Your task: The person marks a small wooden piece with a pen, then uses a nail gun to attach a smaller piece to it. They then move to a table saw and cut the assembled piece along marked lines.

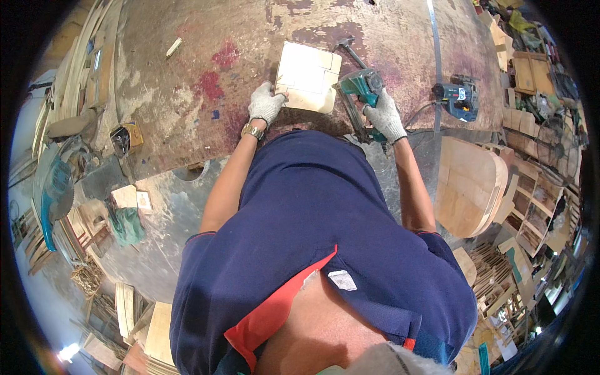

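Observation:
My left hand (267,104), in a pale knit work glove, grips the near left edge of a square light-wood panel (307,76). The panel is made of joined pieces and lies on the worktable before me. My gloved right hand (386,117) is closed round the handle of a teal nail gun (361,85). The nail gun's nose is close to the panel's right edge; whether they touch I cannot tell. Just beyond the nail gun lies a hammer (353,52), its head near the panel's far right corner.
A worn, paint-stained worktable (169,106) spreads ahead. On its right sits a blue corded power tool (459,100); a tape measure (127,138) is near its left edge. A teal circular-blade saw (57,187) stands left. Curved wooden panels (469,184) lean at the right.

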`<state>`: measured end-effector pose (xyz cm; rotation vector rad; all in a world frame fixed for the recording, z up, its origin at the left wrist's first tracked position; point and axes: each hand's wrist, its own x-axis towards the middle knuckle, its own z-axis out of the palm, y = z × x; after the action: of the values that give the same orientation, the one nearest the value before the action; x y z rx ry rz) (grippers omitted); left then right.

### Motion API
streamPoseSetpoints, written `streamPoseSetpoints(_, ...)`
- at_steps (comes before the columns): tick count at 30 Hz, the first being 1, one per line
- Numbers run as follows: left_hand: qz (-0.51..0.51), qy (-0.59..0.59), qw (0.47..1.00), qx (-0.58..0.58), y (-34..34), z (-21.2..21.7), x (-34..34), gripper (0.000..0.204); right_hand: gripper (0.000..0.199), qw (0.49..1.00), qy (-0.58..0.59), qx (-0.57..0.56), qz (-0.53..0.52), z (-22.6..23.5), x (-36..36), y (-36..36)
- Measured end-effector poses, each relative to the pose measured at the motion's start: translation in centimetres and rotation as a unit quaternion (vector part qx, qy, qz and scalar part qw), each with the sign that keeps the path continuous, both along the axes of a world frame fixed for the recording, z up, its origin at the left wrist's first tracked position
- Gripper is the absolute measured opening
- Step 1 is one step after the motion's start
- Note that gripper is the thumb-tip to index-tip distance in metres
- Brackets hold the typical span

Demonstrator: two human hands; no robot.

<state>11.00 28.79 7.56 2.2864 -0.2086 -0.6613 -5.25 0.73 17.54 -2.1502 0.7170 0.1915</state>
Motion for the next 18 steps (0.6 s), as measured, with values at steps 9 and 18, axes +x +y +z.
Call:
streamPoseSetpoints(9, -0.02, -0.017, 0.999, 0.031, -0.1, 1.2, -0.1, 0.045, 0.047, 0.999, -0.045, 0.018, 0.006, -0.4, 0.2, -0.3)
streamPoseSetpoints(18, -0.038, -0.036, 0.995, 0.09, -0.4, 3.0, -0.4, 0.047, 0.05, 0.99, -0.074, 0.089, 0.08, 1.3, -0.7, 1.6)
